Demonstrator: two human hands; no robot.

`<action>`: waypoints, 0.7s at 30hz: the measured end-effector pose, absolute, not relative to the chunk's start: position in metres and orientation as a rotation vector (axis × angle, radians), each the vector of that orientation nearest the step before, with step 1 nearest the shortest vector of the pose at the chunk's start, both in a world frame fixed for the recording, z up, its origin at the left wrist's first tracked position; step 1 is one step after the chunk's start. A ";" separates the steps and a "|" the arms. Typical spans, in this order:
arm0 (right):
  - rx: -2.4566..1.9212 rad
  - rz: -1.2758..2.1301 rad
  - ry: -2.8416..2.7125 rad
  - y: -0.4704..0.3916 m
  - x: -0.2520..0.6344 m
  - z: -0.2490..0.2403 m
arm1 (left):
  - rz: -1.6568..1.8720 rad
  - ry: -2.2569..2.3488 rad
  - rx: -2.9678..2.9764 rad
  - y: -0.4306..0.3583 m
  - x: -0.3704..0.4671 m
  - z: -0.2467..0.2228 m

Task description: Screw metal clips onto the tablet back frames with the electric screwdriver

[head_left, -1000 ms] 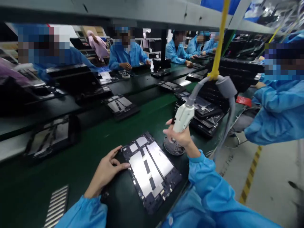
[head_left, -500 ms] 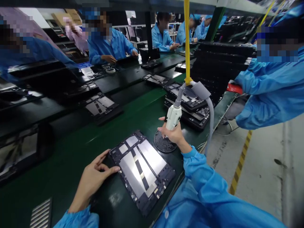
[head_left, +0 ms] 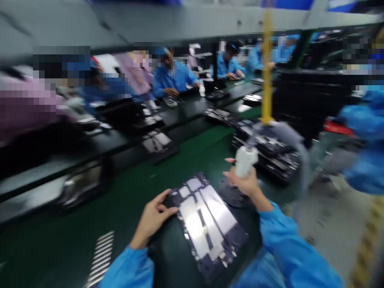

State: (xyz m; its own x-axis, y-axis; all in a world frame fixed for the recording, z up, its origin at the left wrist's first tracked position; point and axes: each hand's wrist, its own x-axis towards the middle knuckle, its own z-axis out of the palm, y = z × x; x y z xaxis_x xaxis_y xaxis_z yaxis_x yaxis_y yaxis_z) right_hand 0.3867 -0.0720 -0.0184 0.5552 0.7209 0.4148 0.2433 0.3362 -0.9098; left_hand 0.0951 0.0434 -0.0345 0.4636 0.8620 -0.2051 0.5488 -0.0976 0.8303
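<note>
An opened tablet-like device (head_left: 207, 224) lies on the green bench top, its silvery inner plates facing up. My left hand (head_left: 154, 218) touches its upper left corner, with thumb and fingers on the edge. Over the dark round mesh dish (head_left: 234, 192), my right hand (head_left: 244, 180) is wrapped round a white hand tool (head_left: 246, 160) hanging from a yellow strap, with a grey hose attached. The tool's tip is hidden behind the hand.
Behind the tool, similar devices (head_left: 267, 148) are stacked, with a tall black stack (head_left: 315, 96) beyond. A slatted strip (head_left: 102, 256) lies at lower left. Another device (head_left: 159, 142) rests farther up the bench. People in blue sit across; a blue sleeve (head_left: 363, 128) is at right.
The camera view has swung left, so the scene appears shifted right and is blurred. Both hands keep about the same positions relative to the device and the dish.
</note>
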 end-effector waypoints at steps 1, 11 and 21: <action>-1.202 0.317 -1.007 -0.070 0.384 -0.013 | 0.422 1.166 1.742 0.043 0.096 -0.035; -0.944 0.793 -1.184 -0.040 0.270 0.043 | 0.531 1.049 1.606 0.047 0.094 -0.046; -1.038 1.004 -1.207 -0.001 0.230 0.002 | 0.611 0.941 1.543 0.050 0.095 -0.055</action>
